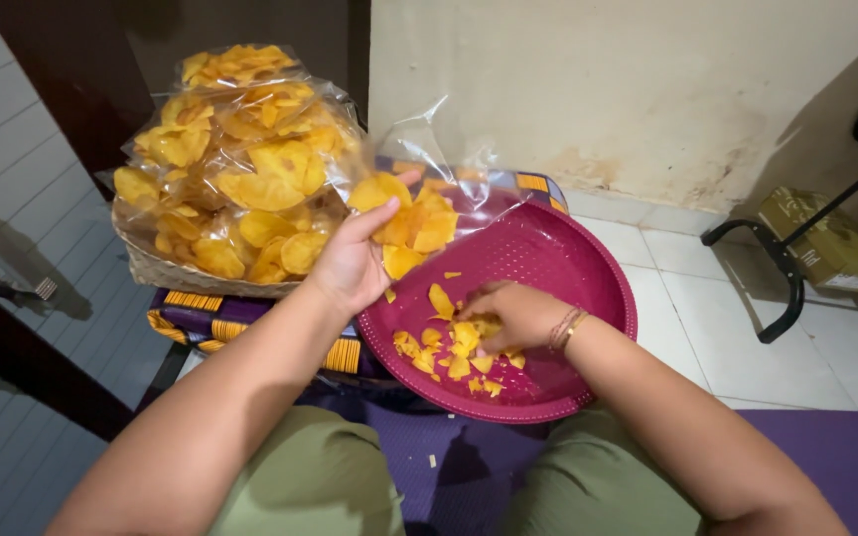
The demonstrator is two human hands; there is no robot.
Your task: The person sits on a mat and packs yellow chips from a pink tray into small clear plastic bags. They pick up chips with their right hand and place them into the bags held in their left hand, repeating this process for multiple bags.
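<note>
Inside the magenta basin (588, 268), my right hand (513, 316) pinches loose chips (454, 342); my left hand (352, 263), farther left, grips the clear bag (419, 213).

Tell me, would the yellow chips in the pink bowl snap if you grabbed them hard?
Probably yes. The chips in the perforated pink bowl look thin and curled, and small broken bits lie among them, so they likely crack easily. They seem light: the left hand holds up a clear bag of them with ease. The right hand rests on the loose pile.
</note>
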